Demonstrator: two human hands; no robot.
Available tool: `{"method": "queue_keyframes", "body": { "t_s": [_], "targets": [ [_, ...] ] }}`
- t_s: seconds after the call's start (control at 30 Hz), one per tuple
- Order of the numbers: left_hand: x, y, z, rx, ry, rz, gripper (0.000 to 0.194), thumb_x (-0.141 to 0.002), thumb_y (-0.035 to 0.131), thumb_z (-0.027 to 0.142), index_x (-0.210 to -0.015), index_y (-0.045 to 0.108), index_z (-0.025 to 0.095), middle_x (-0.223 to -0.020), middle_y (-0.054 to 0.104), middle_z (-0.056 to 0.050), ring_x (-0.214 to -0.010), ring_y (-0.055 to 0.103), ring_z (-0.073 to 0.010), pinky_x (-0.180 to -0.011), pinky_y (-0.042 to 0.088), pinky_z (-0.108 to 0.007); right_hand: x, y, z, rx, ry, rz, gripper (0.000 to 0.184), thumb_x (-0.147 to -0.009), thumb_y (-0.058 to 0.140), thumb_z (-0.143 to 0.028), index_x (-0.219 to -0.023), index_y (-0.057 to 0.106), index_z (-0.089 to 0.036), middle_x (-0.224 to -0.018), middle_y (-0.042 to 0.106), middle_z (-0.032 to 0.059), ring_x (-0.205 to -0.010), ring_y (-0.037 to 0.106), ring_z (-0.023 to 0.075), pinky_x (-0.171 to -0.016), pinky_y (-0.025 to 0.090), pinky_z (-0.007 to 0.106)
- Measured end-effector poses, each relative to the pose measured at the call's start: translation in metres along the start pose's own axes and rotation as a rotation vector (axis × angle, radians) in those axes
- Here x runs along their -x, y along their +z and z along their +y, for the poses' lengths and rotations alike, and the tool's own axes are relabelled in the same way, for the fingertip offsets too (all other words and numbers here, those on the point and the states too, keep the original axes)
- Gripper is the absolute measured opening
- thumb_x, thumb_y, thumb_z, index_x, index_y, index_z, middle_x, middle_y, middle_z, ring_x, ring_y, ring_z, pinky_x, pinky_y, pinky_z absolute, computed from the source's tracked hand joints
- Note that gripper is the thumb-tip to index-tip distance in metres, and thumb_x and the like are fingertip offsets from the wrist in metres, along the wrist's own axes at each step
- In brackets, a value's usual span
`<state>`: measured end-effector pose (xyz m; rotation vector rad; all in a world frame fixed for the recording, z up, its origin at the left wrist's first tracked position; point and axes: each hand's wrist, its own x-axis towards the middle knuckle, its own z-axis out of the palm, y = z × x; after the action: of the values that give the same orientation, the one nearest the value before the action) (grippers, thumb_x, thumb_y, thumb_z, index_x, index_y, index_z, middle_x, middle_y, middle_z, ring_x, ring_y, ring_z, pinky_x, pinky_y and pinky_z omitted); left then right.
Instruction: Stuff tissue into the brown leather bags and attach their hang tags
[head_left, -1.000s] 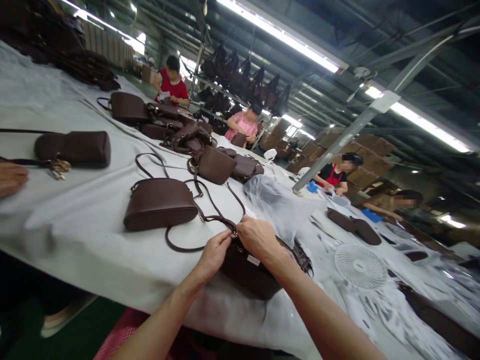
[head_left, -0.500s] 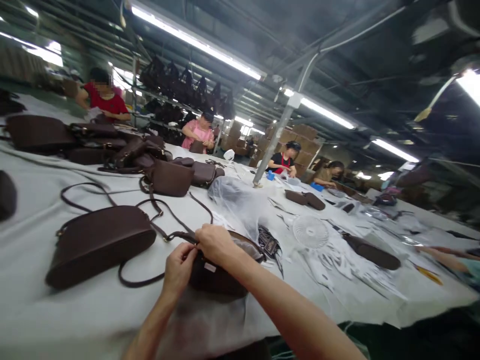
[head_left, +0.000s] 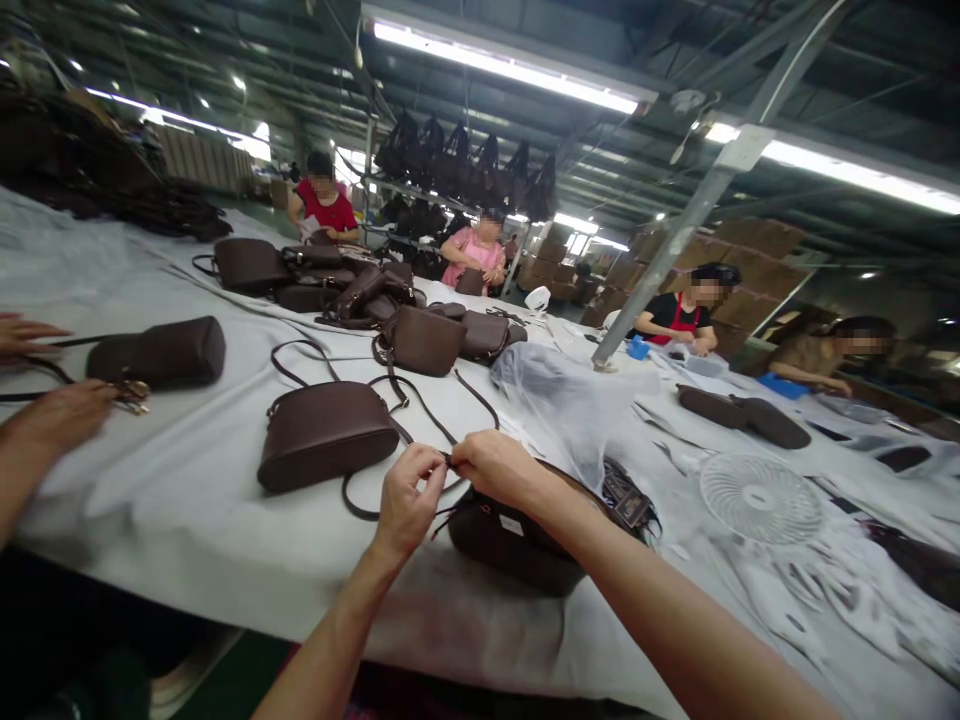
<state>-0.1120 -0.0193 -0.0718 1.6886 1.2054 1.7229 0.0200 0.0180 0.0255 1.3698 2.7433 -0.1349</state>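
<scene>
In front of me a dark brown handbag (head_left: 517, 545) lies on the white-covered table, with a small white label on its side. My left hand (head_left: 411, 490) pinches the bag's thin strap near its end. My right hand (head_left: 499, 468) is closed on the same strap, just above the bag's edge, so the fingertips of both hands nearly meet. What lies between the fingertips is mostly hidden. Left of my hands stands another brown handbag (head_left: 326, 435), its strap (head_left: 360, 512) looping toward me. A bundle of black tags (head_left: 628, 500) rests against the far right of the bag I handle.
Several brown bags (head_left: 424, 340) are piled further back. Clear plastic (head_left: 559, 400) lies beyond my hands, and a white fan (head_left: 761, 500) sits to the right beside white strips. A metal post (head_left: 667, 260) rises from the table. At far left a co-worker's hands (head_left: 71, 410) hold a strap.
My view has swung left, so the scene has shifted right and a co-worker's hands have come into sight. Both my hands stay at the strap, with the left fingertips slightly more raised.
</scene>
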Motion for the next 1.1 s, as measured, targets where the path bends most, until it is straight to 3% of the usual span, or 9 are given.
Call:
{"method": "queue_keyframes", "body": {
  "t_s": [0.1, 0.27, 0.37, 0.57, 0.9, 1.03, 1.1],
  "targets": [
    [-0.004, -0.001, -0.004, 0.026, -0.019, 0.013, 0.016, -0.085, 0.056, 0.021, -0.072, 0.066, 0.019, -0.081, 0.063, -0.004, -0.078, 0.059, -0.0159, -0.071, 0.046, -0.027, -0.004, 0.0, 0.002, -0.034, 0.0, -0.035, 0.02, -0.088, 0.054, -0.017, -0.087, 0.074, -0.017, -0.079, 0.073, 0.0073, -0.077, 0.066, 0.0157, -0.063, 0.038, 0.021],
    [-0.002, 0.013, -0.019, 0.437, -0.381, 0.051, 0.012, -0.075, 0.066, 0.028, -0.08, 0.066, 0.017, -0.072, 0.064, -0.001, -0.066, 0.061, -0.0142, -0.063, 0.05, -0.026, -0.005, -0.004, 0.005, -0.101, 0.012, -0.094, 0.022, -0.089, 0.052, -0.015, -0.083, 0.072, -0.014, -0.063, 0.068, 0.004, -0.061, 0.061, 0.0118, -0.056, 0.035, 0.02],
    [0.002, 0.024, -0.021, 0.6, -0.488, 0.079, 0.018, -0.066, 0.072, 0.027, -0.08, 0.067, 0.016, -0.071, 0.066, 0.0, -0.063, 0.06, -0.0116, -0.063, 0.05, -0.024, -0.006, -0.004, 0.006, -0.116, 0.028, -0.115, 0.021, -0.088, 0.053, -0.015, -0.082, 0.073, -0.014, -0.061, 0.067, 0.0034, -0.059, 0.06, 0.0117, -0.055, 0.034, 0.02],
    [0.001, 0.03, -0.017, 0.599, -0.47, 0.127, 0.013, -0.067, 0.07, 0.027, -0.069, 0.062, 0.016, -0.062, 0.059, 0.003, -0.058, 0.054, -0.0097, -0.059, 0.047, -0.023, -0.006, -0.003, 0.007, -0.105, 0.03, -0.12, 0.023, -0.089, 0.053, -0.017, -0.076, 0.071, -0.014, -0.059, 0.066, 0.0036, -0.058, 0.06, 0.0125, -0.053, 0.033, 0.02],
    [0.002, 0.032, -0.024, 0.54, -0.448, 0.057, 0.015, -0.071, 0.062, 0.029, -0.073, 0.056, 0.017, -0.063, 0.057, 0.003, -0.056, 0.055, -0.0097, -0.056, 0.046, -0.022, -0.005, -0.006, 0.004, -0.075, 0.004, -0.135, 0.024, -0.087, 0.051, -0.011, -0.078, 0.073, -0.013, -0.061, 0.068, 0.0045, -0.058, 0.06, 0.0122, -0.056, 0.035, 0.02],
    [0.006, 0.03, -0.021, 0.589, -0.472, 0.081, 0.013, -0.07, 0.06, 0.026, -0.077, 0.059, 0.016, -0.074, 0.06, 0.0, -0.061, 0.057, -0.0103, -0.055, 0.047, -0.022, -0.006, -0.006, 0.008, -0.124, 0.015, -0.091, 0.024, -0.087, 0.051, -0.013, -0.075, 0.072, -0.013, -0.058, 0.066, 0.0031, -0.056, 0.058, 0.0111, -0.055, 0.034, 0.02],
    [0.007, 0.03, -0.021, 0.634, -0.487, 0.074, 0.013, -0.07, 0.059, 0.025, -0.079, 0.059, 0.016, -0.07, 0.059, 0.001, -0.056, 0.053, -0.0086, -0.051, 0.043, -0.02, -0.006, -0.005, 0.011, -0.125, 0.006, -0.055, 0.024, -0.087, 0.052, -0.013, -0.074, 0.072, -0.014, -0.059, 0.066, 0.0027, -0.056, 0.057, 0.011, -0.055, 0.034, 0.02]
  ]
}}
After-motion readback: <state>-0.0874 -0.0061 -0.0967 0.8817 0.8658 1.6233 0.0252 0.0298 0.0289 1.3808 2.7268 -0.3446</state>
